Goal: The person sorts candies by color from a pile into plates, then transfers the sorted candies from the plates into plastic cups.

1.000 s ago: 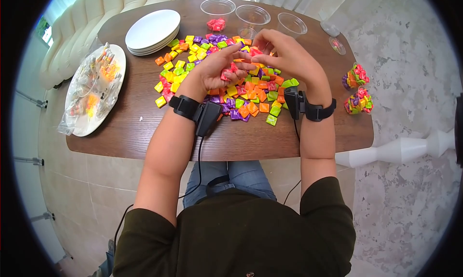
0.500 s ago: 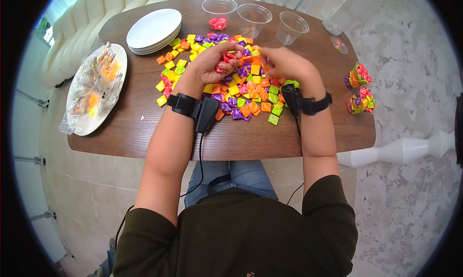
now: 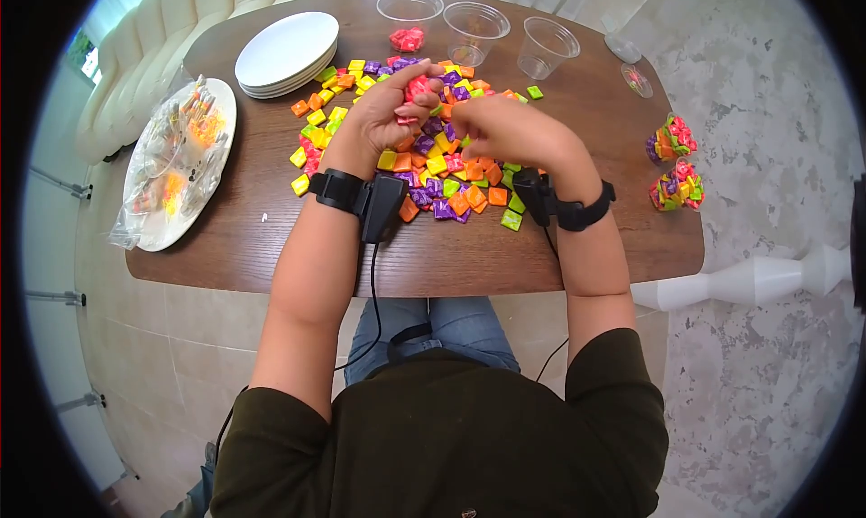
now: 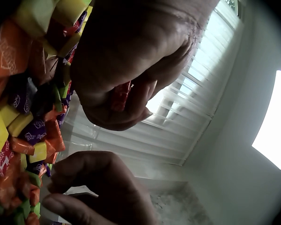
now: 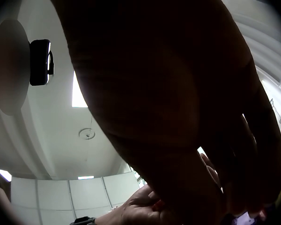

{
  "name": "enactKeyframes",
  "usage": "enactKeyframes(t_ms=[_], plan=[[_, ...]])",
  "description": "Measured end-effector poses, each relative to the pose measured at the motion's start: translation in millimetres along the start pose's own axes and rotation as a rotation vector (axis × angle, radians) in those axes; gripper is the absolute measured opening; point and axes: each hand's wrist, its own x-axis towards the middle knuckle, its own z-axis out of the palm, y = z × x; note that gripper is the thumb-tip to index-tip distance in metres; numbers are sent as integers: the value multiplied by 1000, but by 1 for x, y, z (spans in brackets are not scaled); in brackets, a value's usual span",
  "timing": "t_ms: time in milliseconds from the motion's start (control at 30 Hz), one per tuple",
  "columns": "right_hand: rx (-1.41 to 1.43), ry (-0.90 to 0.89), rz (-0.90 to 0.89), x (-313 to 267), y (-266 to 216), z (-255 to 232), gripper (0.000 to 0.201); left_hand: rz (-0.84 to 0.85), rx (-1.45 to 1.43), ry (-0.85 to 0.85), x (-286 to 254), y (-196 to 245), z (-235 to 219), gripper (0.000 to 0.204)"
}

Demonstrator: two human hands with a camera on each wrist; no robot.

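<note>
The left hand (image 3: 377, 117) is turned palm up above the heap, its fingers curled round several red wrapped candies (image 3: 418, 90). One red candy (image 4: 121, 96) shows between its fingers in the left wrist view. Just right of it, the right hand (image 3: 523, 132) hangs over the multicoloured candy pile (image 3: 437, 166), back of the hand up and fingers bent down. In the left wrist view the right hand's (image 4: 103, 187) thumb and forefinger stand apart, with nothing visible between them. The right wrist view is dark and hides most of its fingers.
Behind the pile stand a clear cup with red candies (image 3: 407, 39) and two clear cups (image 3: 475, 22) (image 3: 548, 42). White plates (image 3: 287, 51) are stacked back left, beside an oval platter (image 3: 227, 112) of bagged items. Two filled cups (image 3: 669, 141) (image 3: 677, 187) stand at the right edge.
The right hand has moved left and its fingers have turned downward over the pile. The left hand has risen slightly, its fingers more closely curled round the red candies.
</note>
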Motion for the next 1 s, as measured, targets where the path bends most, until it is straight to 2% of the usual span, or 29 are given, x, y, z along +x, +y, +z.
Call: enactKeyframes(t_ms=[33,133,233,333,433,533,600,733,833,867,933,1000], plan=[[18,-127,7,2,-2,6,22,8,-27,-15,-1,2,2,19],[-139,-251,127,10,-12,20,21,115,-37,38,-5,4,5,16],[-235,-195,161,12,-18,25,24,158,-56,53,-5,6,1,15],[-264,22,95,13,-11,46,24,182,-62,83,-5,5,0,16],[-255,-46,67,12,-10,42,21,178,-38,87,-4,5,-1,18],[-161,-155,116,8,-10,13,19,155,49,123,-4,4,1,22],[-30,117,29,1,-2,-2,18,126,176,169,-7,0,11,31],[157,467,-76,-2,-11,-28,21,-68,175,11,-1,-13,12,38],[93,511,-9,3,18,-28,20,-91,129,-57,1,-14,12,34],[71,490,21,5,32,-23,20,-47,109,-49,3,-14,9,29],[-19,388,122,10,71,-2,23,12,95,-23,2,-11,6,27],[-37,280,208,10,89,12,25,60,69,22,-1,-10,10,21]])
